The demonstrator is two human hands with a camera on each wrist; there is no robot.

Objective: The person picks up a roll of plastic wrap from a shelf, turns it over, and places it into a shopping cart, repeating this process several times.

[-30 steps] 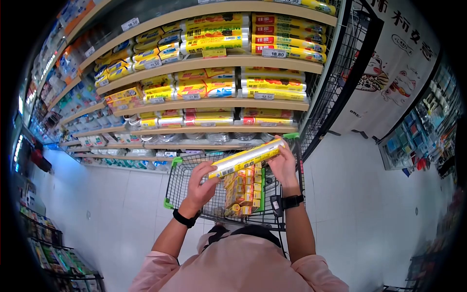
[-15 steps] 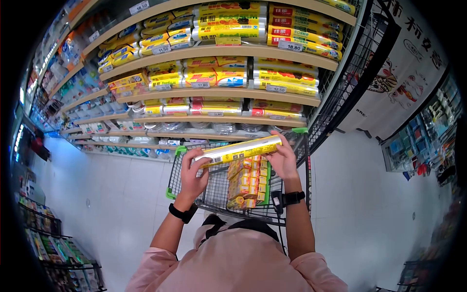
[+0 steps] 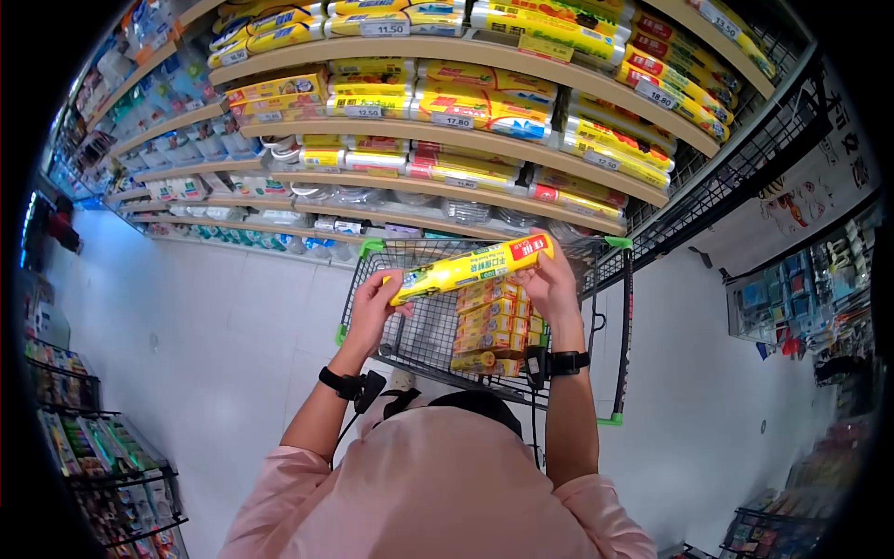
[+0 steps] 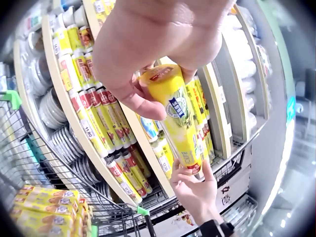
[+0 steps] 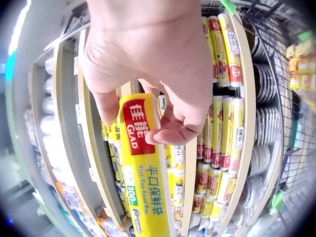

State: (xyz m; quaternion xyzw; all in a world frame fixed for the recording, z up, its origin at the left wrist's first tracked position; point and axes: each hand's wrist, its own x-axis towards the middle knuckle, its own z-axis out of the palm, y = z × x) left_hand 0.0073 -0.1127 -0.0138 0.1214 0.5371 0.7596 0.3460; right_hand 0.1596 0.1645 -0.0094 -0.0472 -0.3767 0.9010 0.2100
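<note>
A yellow roll of food bags (image 3: 470, 268) with a red GLAD label is held level between both hands, above the shopping cart (image 3: 414, 340). My left hand (image 3: 372, 306) grips its left end, thumb and fingers around it in the left wrist view. At the other end, by the red label, my right hand (image 3: 553, 285) pinches the roll (image 5: 143, 173) between thumb and fingers. Its printed side, reading "Flat Top Food Bag", faces up. Beneath it in the cart, stacked small yellow boxes (image 3: 489, 326) are partly covered by the roll.
Ahead, shelves (image 3: 345, 130) carry rows of yellow rolls with price tags. Lower ones hold stacked foil-like dishes (image 5: 263, 113). Black wire mesh (image 3: 736, 200) stands at the shelf's right end. More racks of goods (image 3: 112, 456) are at lower left.
Both hands have turned the roll, so its printed label faces up in place of the silvery barcode side. The shelves and cart have shifted and tilted in the head view.
</note>
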